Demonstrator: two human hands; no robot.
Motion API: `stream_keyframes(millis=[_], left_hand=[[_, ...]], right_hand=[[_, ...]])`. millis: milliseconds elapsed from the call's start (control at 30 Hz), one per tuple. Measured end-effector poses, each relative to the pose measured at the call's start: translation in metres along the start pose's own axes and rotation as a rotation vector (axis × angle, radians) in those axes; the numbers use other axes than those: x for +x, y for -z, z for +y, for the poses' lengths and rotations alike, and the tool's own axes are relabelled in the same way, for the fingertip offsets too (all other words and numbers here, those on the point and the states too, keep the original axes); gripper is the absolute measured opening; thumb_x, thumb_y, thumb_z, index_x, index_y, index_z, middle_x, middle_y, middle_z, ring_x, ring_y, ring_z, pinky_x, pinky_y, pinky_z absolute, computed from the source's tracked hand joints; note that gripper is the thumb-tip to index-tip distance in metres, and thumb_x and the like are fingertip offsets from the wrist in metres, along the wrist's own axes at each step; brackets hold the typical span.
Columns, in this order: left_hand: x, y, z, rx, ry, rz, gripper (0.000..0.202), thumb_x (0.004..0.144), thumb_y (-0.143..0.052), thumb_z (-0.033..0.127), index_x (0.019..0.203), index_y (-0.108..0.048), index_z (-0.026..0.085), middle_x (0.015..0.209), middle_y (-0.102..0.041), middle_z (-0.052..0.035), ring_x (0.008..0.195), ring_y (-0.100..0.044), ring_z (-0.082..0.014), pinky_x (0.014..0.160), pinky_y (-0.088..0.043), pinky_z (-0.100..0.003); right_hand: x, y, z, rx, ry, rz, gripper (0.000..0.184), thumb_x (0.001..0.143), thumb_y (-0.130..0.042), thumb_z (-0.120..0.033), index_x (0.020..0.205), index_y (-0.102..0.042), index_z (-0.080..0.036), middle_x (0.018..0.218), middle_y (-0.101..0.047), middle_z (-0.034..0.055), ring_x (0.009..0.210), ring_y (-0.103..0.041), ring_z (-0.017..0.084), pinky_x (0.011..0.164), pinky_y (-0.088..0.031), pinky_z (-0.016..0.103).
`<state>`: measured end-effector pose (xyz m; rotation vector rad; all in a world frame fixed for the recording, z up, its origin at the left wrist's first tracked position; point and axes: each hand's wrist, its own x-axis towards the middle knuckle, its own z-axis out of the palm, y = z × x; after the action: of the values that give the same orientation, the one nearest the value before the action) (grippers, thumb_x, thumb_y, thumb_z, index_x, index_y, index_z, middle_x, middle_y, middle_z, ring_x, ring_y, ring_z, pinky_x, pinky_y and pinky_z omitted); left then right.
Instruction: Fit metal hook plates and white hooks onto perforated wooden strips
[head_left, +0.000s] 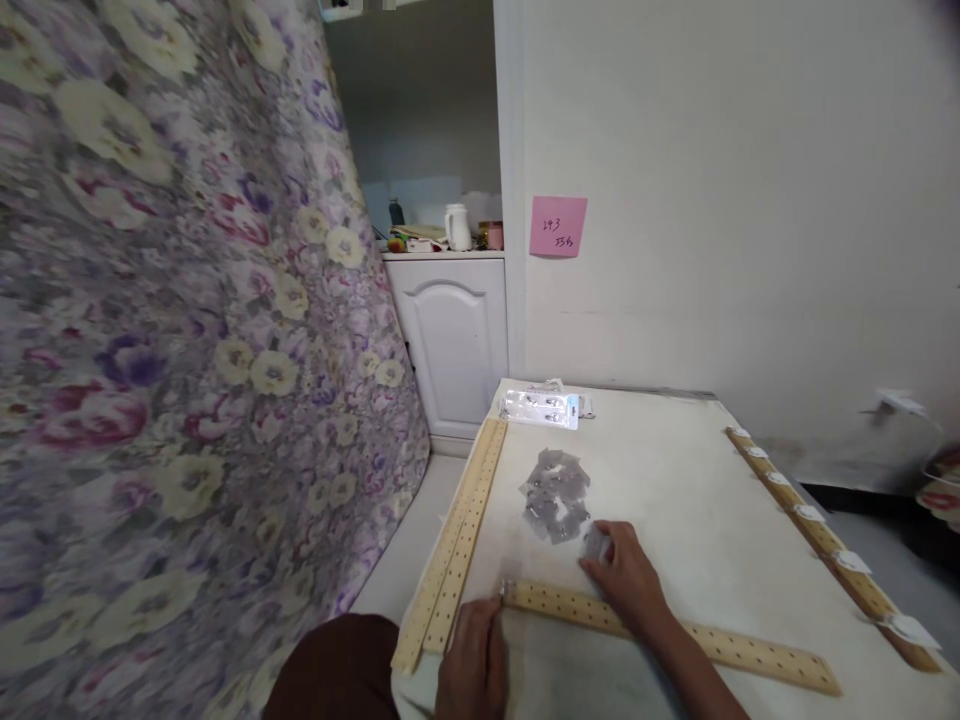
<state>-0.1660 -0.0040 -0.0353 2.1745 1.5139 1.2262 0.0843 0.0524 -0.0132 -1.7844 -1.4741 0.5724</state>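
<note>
My right hand [626, 570] is closed in a pinch on a small grey translucent piece [595, 543], above the table and behind the wooden strip. A pile of similar grey translucent pieces [559, 500] lies just beyond it, with small shiny bits among them. Across the front of the table runs a pale wooden strip with holes [757, 652], partly covered by my right forearm. At its left end, a small clear, shiny item [508, 590] sits by the fingertips of my left hand [472, 660]. The left fingers are closed together; what they pinch is hidden.
Two more perforated wooden strips [459, 540] lie along the table's left edge. A darker wooden strip [829, 545] bearing several white tags lies along the right edge. Clear packaging [540, 408] rests at the back of the cream tabletop [660, 450]. A floral curtain [225, 350] hangs left.
</note>
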Motion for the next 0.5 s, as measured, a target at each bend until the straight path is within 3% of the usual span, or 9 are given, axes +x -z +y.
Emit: stream_keyframes(millis=[133, 333, 500], left_hand=[[0.0, 0.0, 0.0, -0.008, -0.017, 0.023, 0.023, 0.089, -0.045, 0.019, 0.111, -0.053, 0.023, 0.102, -0.061, -0.0057, 0.098, -0.059, -0.0173, 0.084, -0.05, -0.03], [0.0, 0.004, 0.005, -0.056, 0.017, 0.041, 0.019, 0.089, -0.046, 0.021, 0.105, -0.056, 0.023, 0.097, -0.061, -0.0045, 0.093, -0.059, -0.0174, 0.081, -0.049, -0.029], [0.004, 0.011, 0.037, -0.195, 0.06, -0.039, 0.016, 0.09, -0.043, 0.024, 0.095, -0.058, 0.022, 0.089, -0.06, -0.0031, 0.086, -0.059, -0.0163, 0.077, -0.048, -0.028]], right_hand=[[-0.006, 0.011, 0.003, 0.341, -0.032, -0.076, 0.051, 0.065, -0.067, -0.037, 0.112, -0.057, -0.017, 0.102, -0.062, 0.009, 0.09, -0.057, 0.023, 0.08, -0.045, 0.033], [-0.036, 0.026, -0.01, 1.076, -0.138, -0.397, 0.053, 0.068, -0.071, -0.042, 0.116, -0.058, -0.022, 0.111, -0.065, 0.0091, 0.09, -0.058, 0.02, 0.071, -0.043, 0.028], [-0.06, 0.034, -0.031, 1.279, -0.218, -0.517, 0.04, 0.072, -0.072, -0.036, 0.109, -0.064, -0.022, 0.096, -0.068, 0.0067, 0.068, -0.054, 0.012, 0.06, -0.039, 0.023]])
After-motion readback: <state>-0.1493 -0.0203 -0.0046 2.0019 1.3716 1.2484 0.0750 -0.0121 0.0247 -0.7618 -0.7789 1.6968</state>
